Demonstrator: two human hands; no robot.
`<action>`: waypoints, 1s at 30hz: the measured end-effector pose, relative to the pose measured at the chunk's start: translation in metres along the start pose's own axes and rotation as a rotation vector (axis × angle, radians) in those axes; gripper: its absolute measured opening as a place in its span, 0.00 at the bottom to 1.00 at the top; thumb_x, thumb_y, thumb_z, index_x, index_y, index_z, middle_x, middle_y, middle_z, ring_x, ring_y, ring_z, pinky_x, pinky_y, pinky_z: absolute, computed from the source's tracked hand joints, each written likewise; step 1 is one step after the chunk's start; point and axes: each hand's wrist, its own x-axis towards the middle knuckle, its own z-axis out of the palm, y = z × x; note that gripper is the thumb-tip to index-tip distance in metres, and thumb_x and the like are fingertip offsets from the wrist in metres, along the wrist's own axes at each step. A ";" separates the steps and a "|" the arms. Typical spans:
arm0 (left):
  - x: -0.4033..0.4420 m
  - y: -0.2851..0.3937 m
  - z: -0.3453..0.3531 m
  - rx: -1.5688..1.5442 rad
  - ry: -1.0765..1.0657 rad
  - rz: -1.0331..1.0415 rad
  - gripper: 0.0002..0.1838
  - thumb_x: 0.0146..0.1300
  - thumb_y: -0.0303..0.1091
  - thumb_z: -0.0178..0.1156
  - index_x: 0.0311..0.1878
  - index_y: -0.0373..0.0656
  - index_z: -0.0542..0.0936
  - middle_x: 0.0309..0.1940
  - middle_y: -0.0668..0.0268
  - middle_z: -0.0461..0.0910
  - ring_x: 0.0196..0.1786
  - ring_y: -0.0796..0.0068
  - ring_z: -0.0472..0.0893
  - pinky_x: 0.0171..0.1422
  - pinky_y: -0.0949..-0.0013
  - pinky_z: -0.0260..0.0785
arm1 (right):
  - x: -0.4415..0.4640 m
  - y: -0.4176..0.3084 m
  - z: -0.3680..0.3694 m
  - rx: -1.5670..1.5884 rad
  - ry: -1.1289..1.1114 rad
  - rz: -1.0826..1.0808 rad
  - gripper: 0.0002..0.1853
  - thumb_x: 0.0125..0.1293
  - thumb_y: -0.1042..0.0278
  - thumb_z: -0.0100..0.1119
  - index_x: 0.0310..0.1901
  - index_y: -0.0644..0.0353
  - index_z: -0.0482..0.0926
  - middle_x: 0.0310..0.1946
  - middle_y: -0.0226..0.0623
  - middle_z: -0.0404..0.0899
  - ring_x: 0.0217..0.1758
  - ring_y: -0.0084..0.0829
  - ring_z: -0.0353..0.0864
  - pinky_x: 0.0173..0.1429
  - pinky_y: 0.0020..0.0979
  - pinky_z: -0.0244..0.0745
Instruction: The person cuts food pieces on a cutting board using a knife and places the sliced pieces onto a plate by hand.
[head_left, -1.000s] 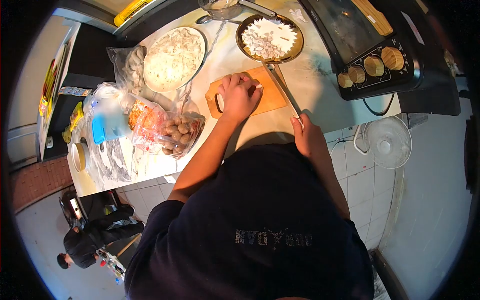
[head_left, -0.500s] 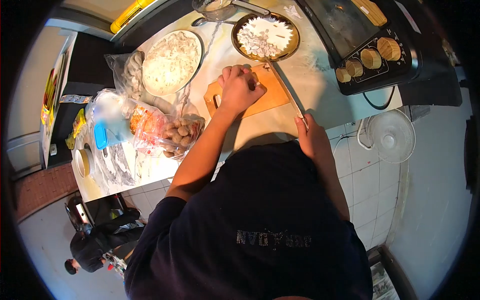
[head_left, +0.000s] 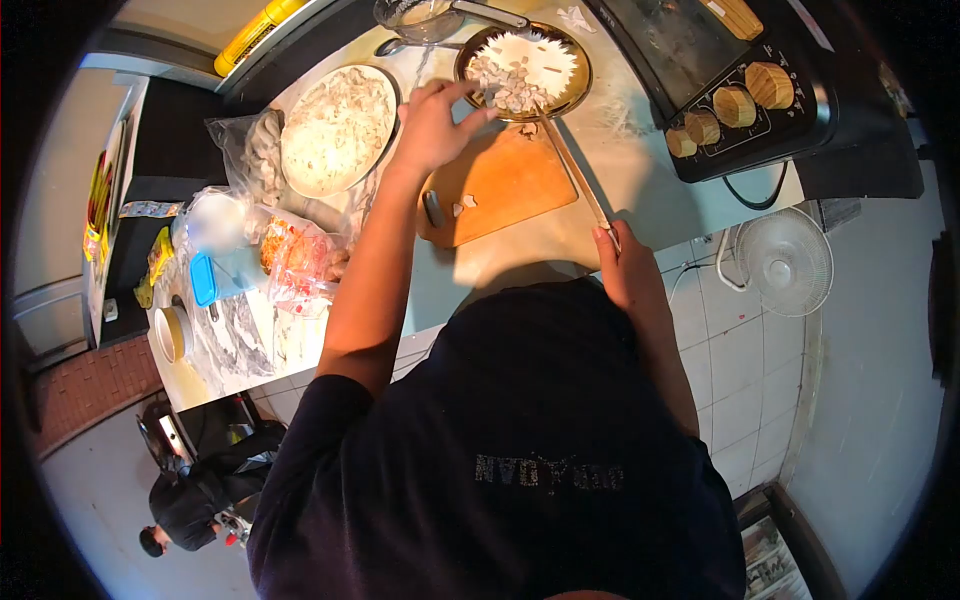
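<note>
My left hand (head_left: 437, 127) reaches over the near left rim of a gold-edged plate (head_left: 585, 83), fingers apart. Small pale chopped pieces (head_left: 515, 88) lie on that plate's white middle. In my right hand (head_left: 630, 268) is the handle of a long knife (head_left: 572, 165); its tip points at the plate's near rim. Between my hands lies an orange-brown cutting board (head_left: 520, 190), with a few white bits (head_left: 465, 204) near its handle slot. What the chopped food is, I cannot tell.
A large white plate (head_left: 338, 130) of pale food stands left, beside bagged food (head_left: 300, 255) and a blue-lidded container (head_left: 203, 278). A black oven (head_left: 760, 120) occupies the right. Below the counter are a fan (head_left: 785, 262) and, far left, another person (head_left: 190, 505).
My left hand has moved from the board up and left to the plate and opened its fingers. The board has shifted slightly, and small white bits now show on it.
</note>
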 end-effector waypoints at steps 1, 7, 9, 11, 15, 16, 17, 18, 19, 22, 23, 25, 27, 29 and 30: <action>-0.009 -0.004 -0.003 -0.105 -0.125 -0.023 0.23 0.54 0.53 0.71 0.50 0.52 0.86 0.50 0.59 0.79 0.58 0.54 0.72 0.59 0.51 0.59 | 0.000 0.000 -0.001 -0.016 -0.011 0.008 0.21 0.75 0.46 0.46 0.48 0.58 0.73 0.37 0.58 0.82 0.46 0.63 0.80 0.48 0.57 0.73; -0.077 0.011 -0.031 0.010 -0.451 -0.133 0.19 0.51 0.52 0.73 0.41 0.50 0.86 0.47 0.57 0.79 0.56 0.52 0.73 0.59 0.50 0.61 | 0.005 -0.002 0.001 -0.005 -0.061 0.008 0.21 0.75 0.46 0.46 0.47 0.59 0.73 0.38 0.58 0.82 0.47 0.63 0.79 0.49 0.56 0.73; -0.097 0.025 -0.035 0.136 -0.391 -0.171 0.17 0.49 0.49 0.74 0.39 0.50 0.86 0.49 0.57 0.77 0.57 0.52 0.71 0.59 0.51 0.60 | 0.007 -0.002 0.005 -0.009 -0.067 0.000 0.21 0.75 0.46 0.46 0.47 0.59 0.73 0.37 0.58 0.82 0.47 0.63 0.79 0.49 0.56 0.73; -0.107 0.035 -0.032 0.153 -0.348 -0.196 0.17 0.50 0.48 0.74 0.38 0.49 0.86 0.51 0.58 0.75 0.58 0.52 0.69 0.60 0.52 0.59 | 0.008 -0.002 0.008 -0.015 -0.069 -0.010 0.21 0.75 0.46 0.47 0.47 0.59 0.73 0.37 0.58 0.82 0.46 0.64 0.79 0.48 0.55 0.73; -0.120 0.038 -0.019 0.180 -0.196 -0.239 0.14 0.53 0.43 0.72 0.40 0.48 0.87 0.50 0.60 0.75 0.56 0.53 0.69 0.59 0.51 0.58 | 0.008 -0.007 0.008 -0.032 -0.082 -0.055 0.20 0.75 0.49 0.49 0.47 0.61 0.74 0.36 0.57 0.82 0.45 0.61 0.80 0.45 0.50 0.74; -0.120 0.040 -0.018 0.168 -0.184 -0.267 0.12 0.54 0.41 0.71 0.41 0.48 0.87 0.50 0.60 0.74 0.56 0.54 0.69 0.59 0.51 0.58 | 0.008 -0.009 0.007 -0.046 -0.087 -0.048 0.19 0.75 0.51 0.50 0.47 0.62 0.74 0.36 0.56 0.81 0.45 0.59 0.81 0.44 0.45 0.74; -0.120 0.042 -0.016 0.166 -0.182 -0.268 0.12 0.54 0.41 0.71 0.41 0.48 0.87 0.50 0.60 0.74 0.56 0.54 0.69 0.59 0.51 0.58 | 0.007 -0.009 0.007 -0.049 -0.086 -0.050 0.19 0.75 0.51 0.50 0.47 0.62 0.74 0.36 0.56 0.81 0.45 0.59 0.81 0.44 0.45 0.74; -0.120 0.042 -0.013 0.159 -0.164 -0.258 0.12 0.55 0.40 0.71 0.42 0.49 0.87 0.50 0.61 0.75 0.56 0.54 0.69 0.59 0.52 0.58 | 0.007 -0.010 0.007 -0.025 -0.089 -0.054 0.19 0.75 0.51 0.50 0.47 0.63 0.74 0.36 0.56 0.81 0.45 0.59 0.81 0.44 0.45 0.74; -0.119 0.043 -0.010 0.152 -0.148 -0.248 0.12 0.56 0.39 0.70 0.42 0.49 0.87 0.49 0.62 0.75 0.56 0.55 0.69 0.59 0.52 0.58 | 0.007 -0.010 0.007 0.000 -0.092 -0.058 0.19 0.75 0.51 0.51 0.47 0.63 0.75 0.36 0.56 0.81 0.44 0.59 0.81 0.43 0.45 0.74; -0.110 0.041 0.007 0.004 -0.067 -0.187 0.11 0.57 0.38 0.69 0.44 0.50 0.87 0.48 0.63 0.75 0.57 0.56 0.70 0.58 0.53 0.57 | 0.005 -0.011 0.008 0.018 -0.074 -0.083 0.19 0.74 0.51 0.51 0.48 0.63 0.75 0.35 0.55 0.81 0.43 0.59 0.81 0.43 0.45 0.74; -0.106 0.042 0.013 0.004 -0.066 -0.188 0.11 0.57 0.38 0.69 0.44 0.50 0.87 0.48 0.63 0.75 0.57 0.56 0.70 0.58 0.53 0.57 | 0.004 -0.011 0.009 0.018 -0.074 -0.084 0.19 0.74 0.51 0.51 0.48 0.63 0.75 0.35 0.55 0.81 0.43 0.59 0.81 0.43 0.45 0.74; -0.101 0.044 0.019 -0.034 -0.063 -0.151 0.11 0.57 0.38 0.68 0.44 0.50 0.87 0.47 0.64 0.76 0.57 0.57 0.70 0.58 0.52 0.57 | 0.003 -0.012 0.010 0.023 -0.098 -0.109 0.19 0.74 0.51 0.52 0.48 0.63 0.76 0.35 0.55 0.81 0.43 0.59 0.81 0.43 0.44 0.75; -0.102 0.048 0.018 -0.037 -0.036 -0.165 0.12 0.57 0.38 0.68 0.44 0.50 0.87 0.47 0.64 0.76 0.56 0.57 0.70 0.59 0.52 0.56 | 0.004 -0.006 0.016 0.017 -0.091 -0.153 0.20 0.74 0.50 0.52 0.48 0.61 0.76 0.35 0.56 0.82 0.44 0.60 0.81 0.44 0.49 0.75; -0.102 0.049 0.019 -0.041 -0.015 -0.176 0.12 0.56 0.38 0.68 0.44 0.50 0.87 0.47 0.64 0.76 0.56 0.57 0.69 0.59 0.52 0.56 | 0.004 -0.002 0.018 0.015 -0.082 -0.191 0.21 0.73 0.48 0.52 0.49 0.60 0.76 0.36 0.57 0.82 0.45 0.62 0.80 0.46 0.54 0.75; -0.104 0.048 0.020 -0.036 -0.004 -0.193 0.11 0.56 0.38 0.68 0.43 0.50 0.87 0.47 0.64 0.76 0.56 0.57 0.69 0.59 0.52 0.56 | 0.004 -0.003 0.019 -0.018 -0.103 -0.182 0.21 0.73 0.48 0.51 0.49 0.59 0.77 0.36 0.57 0.82 0.45 0.63 0.80 0.46 0.54 0.75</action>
